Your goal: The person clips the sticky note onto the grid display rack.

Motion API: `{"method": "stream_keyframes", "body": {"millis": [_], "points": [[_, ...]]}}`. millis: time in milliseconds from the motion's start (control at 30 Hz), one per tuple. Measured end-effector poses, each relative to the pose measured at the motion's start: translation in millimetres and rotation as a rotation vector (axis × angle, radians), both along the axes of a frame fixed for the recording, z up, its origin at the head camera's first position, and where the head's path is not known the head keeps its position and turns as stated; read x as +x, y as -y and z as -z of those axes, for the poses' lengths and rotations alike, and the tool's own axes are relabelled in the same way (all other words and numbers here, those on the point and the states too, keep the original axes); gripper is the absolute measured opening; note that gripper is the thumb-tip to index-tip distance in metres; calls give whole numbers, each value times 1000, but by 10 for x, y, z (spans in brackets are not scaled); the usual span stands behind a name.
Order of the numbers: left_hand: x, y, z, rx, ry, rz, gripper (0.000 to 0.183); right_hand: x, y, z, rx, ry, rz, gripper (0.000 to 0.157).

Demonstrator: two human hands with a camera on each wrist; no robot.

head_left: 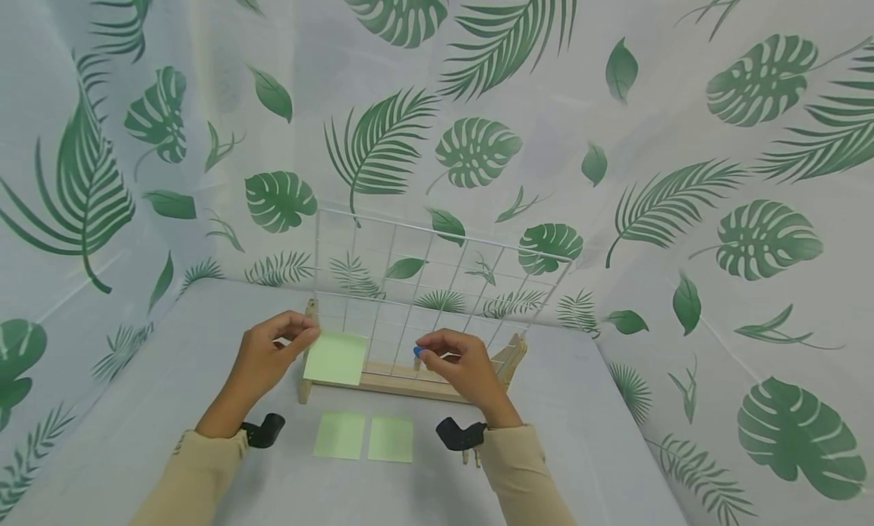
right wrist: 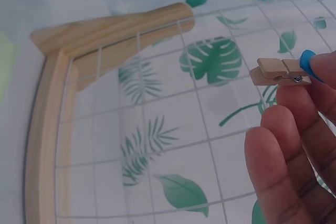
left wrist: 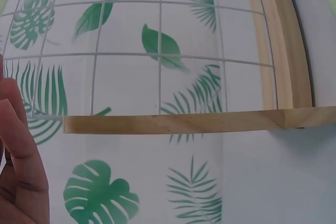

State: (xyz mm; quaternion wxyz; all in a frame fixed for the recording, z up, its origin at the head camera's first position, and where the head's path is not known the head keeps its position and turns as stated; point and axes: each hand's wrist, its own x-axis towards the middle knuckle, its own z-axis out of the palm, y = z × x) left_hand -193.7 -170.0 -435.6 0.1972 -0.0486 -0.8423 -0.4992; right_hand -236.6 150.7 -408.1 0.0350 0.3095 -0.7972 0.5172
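A white wire grid [head_left: 437,283] stands upright in a wooden base [head_left: 403,382] on the table. My left hand [head_left: 269,351] pinches the top corner of a light green sticky note [head_left: 336,357] and holds it against the grid's lower left. My right hand [head_left: 454,363] pinches a small wooden clothespin [right wrist: 275,72] with a blue tip [head_left: 418,351], close to the grid's lower middle. The left wrist view shows the grid wires [left wrist: 160,56], the wooden base [left wrist: 178,121] and my fingers [left wrist: 21,161] at the left edge.
Two more green sticky notes [head_left: 339,435] [head_left: 391,439] lie flat on the table in front of the base. Another wooden clothespin [head_left: 471,456] lies by my right wrist. Leaf-print cloth [head_left: 614,131] covers the table and walls all round.
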Motion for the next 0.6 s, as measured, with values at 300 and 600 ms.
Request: {"method": "stream_keyframes", "body": {"millis": [300, 600], "points": [[-31, -43, -41, 11, -8, 3, 17, -14, 54, -50, -7, -16, -8, 12], [-94, -85, -58, 27, -21, -22, 18, -41, 77, -62, -29, -8, -8, 13]]}}
